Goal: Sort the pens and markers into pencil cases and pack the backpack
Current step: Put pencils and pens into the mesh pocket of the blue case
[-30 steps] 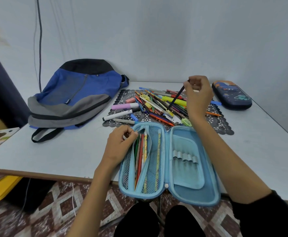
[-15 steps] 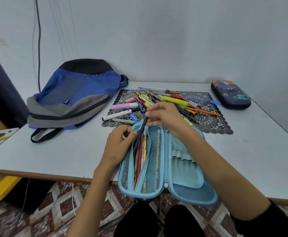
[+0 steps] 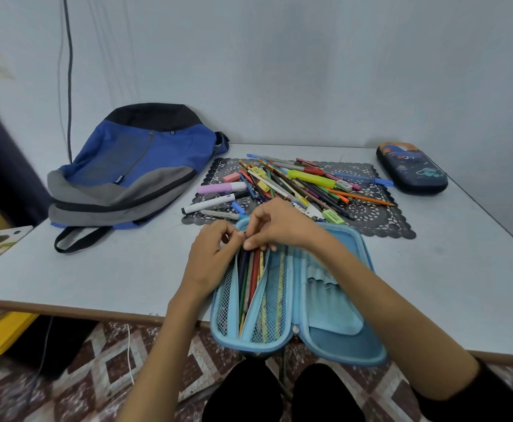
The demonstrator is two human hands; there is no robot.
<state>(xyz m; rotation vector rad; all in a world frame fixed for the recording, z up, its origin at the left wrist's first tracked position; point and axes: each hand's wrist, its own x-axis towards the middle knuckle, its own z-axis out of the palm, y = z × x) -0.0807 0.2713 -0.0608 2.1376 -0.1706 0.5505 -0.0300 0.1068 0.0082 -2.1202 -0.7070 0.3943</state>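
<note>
A pale table [image 3: 103, 269] stands against a plain wall [image 3: 279, 56], down which a dark cable [image 3: 69, 71] runs, over a diamond-patterned floor [image 3: 103, 376]. Directly beneath the hands an open light-blue pencil case [image 3: 337, 339] lies flat, and its mesh pocket [image 3: 225, 303] holds several pencils [image 3: 250, 278] lengthwise. The left hand [image 3: 211, 254], fingers curled, grips the pocket's far edge. The right hand [image 3: 279, 226] touches it, with curled fingers set on the far ends of the pencils; whether it pinches one cannot be told. Just beyond both hands a heap of pens and markers [image 3: 297, 187] rests on a dark lace mat [image 3: 380, 214], with a pink highlighter [image 3: 221, 188] and a white marker [image 3: 212, 203] on the left-hand side. A green eraser [image 3: 333, 216], just beyond the right hand, bears print too small to read. Beyond and to the left of the left hand a blue and grey backpack [image 3: 133, 166] leans on the wall; its small label is illegible. Well beyond and to the right of the right hand sits a closed dark pencil case [image 3: 412, 169] with a cartoon design.
</note>
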